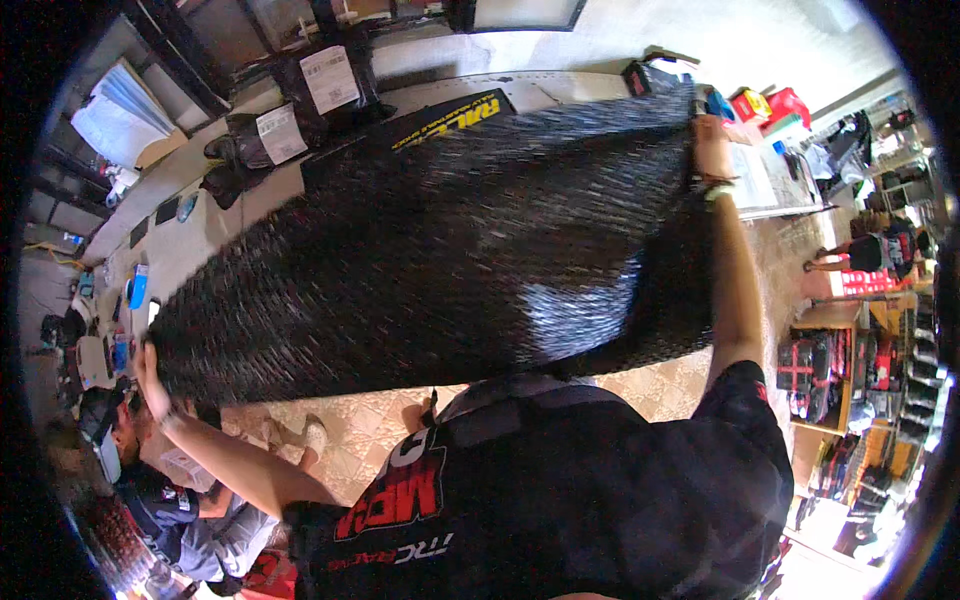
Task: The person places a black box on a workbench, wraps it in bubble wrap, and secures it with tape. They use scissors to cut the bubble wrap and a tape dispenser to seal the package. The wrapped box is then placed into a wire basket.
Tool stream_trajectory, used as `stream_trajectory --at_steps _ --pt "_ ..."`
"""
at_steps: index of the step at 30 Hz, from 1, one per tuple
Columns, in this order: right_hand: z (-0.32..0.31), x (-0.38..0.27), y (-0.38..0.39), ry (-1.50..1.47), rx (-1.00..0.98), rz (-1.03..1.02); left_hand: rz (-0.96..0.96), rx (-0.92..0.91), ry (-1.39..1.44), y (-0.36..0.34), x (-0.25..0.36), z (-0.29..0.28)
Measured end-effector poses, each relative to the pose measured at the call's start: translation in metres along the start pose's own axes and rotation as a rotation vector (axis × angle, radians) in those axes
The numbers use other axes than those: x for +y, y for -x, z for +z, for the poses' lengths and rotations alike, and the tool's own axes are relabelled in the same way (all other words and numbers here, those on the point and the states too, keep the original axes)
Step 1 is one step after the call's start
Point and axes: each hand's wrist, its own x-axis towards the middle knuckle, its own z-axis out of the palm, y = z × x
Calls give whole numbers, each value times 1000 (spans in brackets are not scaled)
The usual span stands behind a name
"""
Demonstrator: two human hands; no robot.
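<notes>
A wide sheet of black bubble wrap [430, 250] is stretched out between my two hands, above the worktable. My left hand [152, 385] grips its left end, low and near. Higher up at the far right, my right hand [713, 150] is closed on the opposite end, where the sheet folds and hangs down. Light glints off its bubbled surface near the lower right. Behind the sheet lies a flat black box [450, 122] with yellow lettering, partly covered by it.
Black-wrapped parcels [330, 80] with white labels stand at the table's back left. Red and yellow packets [770, 108] lie beyond my right hand. A person in a cap [150, 490] sits at the lower left. Another person [880, 250] is by loaded shelves [840, 370] on the right.
</notes>
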Motion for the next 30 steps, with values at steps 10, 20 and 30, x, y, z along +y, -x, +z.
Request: stream_trajectory --at_steps 10,20,30 --pt "262 -126 -5 -284 -328 736 80 -320 -1275 -254 -75 111" --pt "365 -151 15 -309 -264 732 92 195 -573 -124 17 379" --pt "335 -168 3 -367 -318 320 -61 -217 -1061 86 81 445"
